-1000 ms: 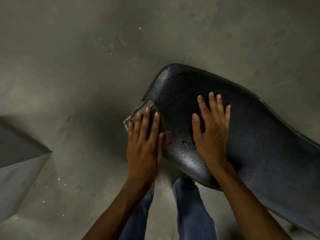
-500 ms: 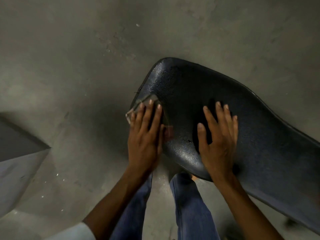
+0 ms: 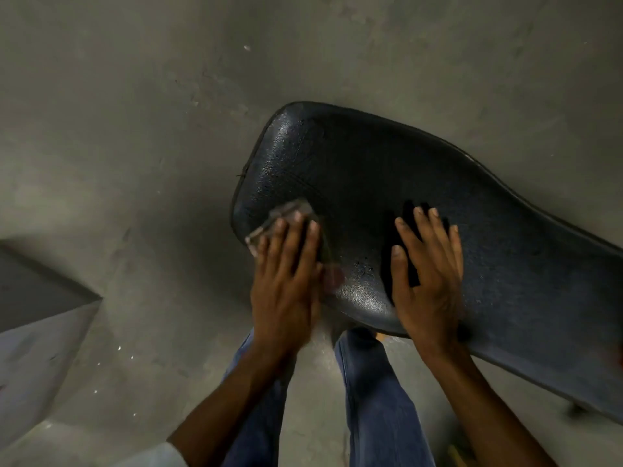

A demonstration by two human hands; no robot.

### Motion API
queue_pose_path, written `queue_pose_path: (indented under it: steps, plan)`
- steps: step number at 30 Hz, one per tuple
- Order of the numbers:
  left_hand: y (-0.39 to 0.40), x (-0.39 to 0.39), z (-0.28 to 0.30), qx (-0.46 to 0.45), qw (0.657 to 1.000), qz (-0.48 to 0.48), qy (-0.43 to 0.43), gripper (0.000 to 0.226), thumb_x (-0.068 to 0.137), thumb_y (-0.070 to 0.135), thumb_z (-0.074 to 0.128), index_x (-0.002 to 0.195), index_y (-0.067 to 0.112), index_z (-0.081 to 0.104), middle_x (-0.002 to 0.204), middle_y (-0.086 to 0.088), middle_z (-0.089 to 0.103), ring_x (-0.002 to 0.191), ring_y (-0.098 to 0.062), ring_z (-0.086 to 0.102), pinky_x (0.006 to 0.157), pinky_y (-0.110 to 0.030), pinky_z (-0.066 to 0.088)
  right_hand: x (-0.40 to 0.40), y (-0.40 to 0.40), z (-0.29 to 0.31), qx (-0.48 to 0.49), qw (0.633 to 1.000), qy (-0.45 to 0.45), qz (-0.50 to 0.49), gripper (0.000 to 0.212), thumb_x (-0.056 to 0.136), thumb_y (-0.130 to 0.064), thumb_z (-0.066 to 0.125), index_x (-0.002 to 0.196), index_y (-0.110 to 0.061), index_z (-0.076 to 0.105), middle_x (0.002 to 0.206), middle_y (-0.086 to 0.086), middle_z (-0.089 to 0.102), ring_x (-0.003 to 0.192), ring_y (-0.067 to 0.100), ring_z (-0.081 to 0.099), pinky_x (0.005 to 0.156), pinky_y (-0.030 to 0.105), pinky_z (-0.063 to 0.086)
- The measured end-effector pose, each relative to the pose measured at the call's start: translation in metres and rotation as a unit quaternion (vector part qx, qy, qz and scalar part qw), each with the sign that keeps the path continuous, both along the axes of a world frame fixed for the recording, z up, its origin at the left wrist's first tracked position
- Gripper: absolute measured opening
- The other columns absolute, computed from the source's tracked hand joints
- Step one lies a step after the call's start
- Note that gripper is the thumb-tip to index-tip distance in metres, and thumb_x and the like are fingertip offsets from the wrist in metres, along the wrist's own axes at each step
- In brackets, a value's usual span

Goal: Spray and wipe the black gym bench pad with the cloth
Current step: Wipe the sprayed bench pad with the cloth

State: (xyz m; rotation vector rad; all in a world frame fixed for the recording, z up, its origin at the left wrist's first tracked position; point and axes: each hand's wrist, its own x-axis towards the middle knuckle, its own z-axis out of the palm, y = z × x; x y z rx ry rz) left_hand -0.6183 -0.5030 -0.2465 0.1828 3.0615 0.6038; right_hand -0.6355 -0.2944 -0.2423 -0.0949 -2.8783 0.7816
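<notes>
The black gym bench pad (image 3: 387,170) runs from the centre to the lower right, its textured surface shiny with wet spots near its front corner. My left hand (image 3: 286,274) lies flat with fingers together, pressing a small greyish cloth (image 3: 283,214) onto the pad's near left corner; most of the cloth is hidden under the fingers. My right hand (image 3: 428,278) rests flat on the pad to the right, fingers spread, holding nothing. No spray bottle is in view.
Bare grey concrete floor (image 3: 135,129) surrounds the bench. A grey box-like block (image 3: 37,318) stands at the left edge. My legs in blue jeans (image 3: 377,399) stand just below the pad's front corner.
My left hand has slid the cloth a little rightward and further onto the pad. My right hand stays flat on the pad. The view has shifted slightly.
</notes>
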Motion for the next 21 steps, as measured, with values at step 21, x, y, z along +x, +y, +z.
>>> queue_pose_path:
  steps: [21]
  plan:
    - [0.102,0.021,0.001,-0.030,0.997,0.038,-0.063,0.070,0.103,0.030,0.044,0.167,0.013,0.021,0.176,-0.014,0.014,0.164,-0.033,0.008,0.130,-0.059,0.015,0.049,0.055,-0.004,0.033,0.997,-0.048,-0.057,0.041,0.109,-0.020,0.055,0.149,-0.014,0.063,0.166,0.009,0.050,0.162,0.029,0.037,0.134,0.058,0.023]
